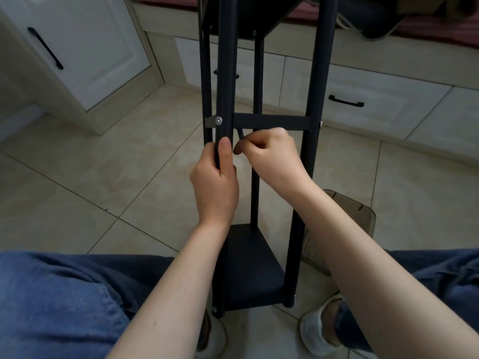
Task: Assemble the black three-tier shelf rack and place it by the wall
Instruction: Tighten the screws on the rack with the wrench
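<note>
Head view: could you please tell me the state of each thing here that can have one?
Shelf rack, tilted between the knees, three shelves fitted.
Left hand, grips a pole.
Right hand, pinches a thin tool under the middle shelf.
Screw, seated in its bracket.
Cupboard door, closed.
Drawer, closed.

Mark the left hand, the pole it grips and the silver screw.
left hand (216, 187): head view, back of hand.
pole (226, 73): head view, shaft above the screw.
silver screw (219, 121): head view, its round head.
</note>
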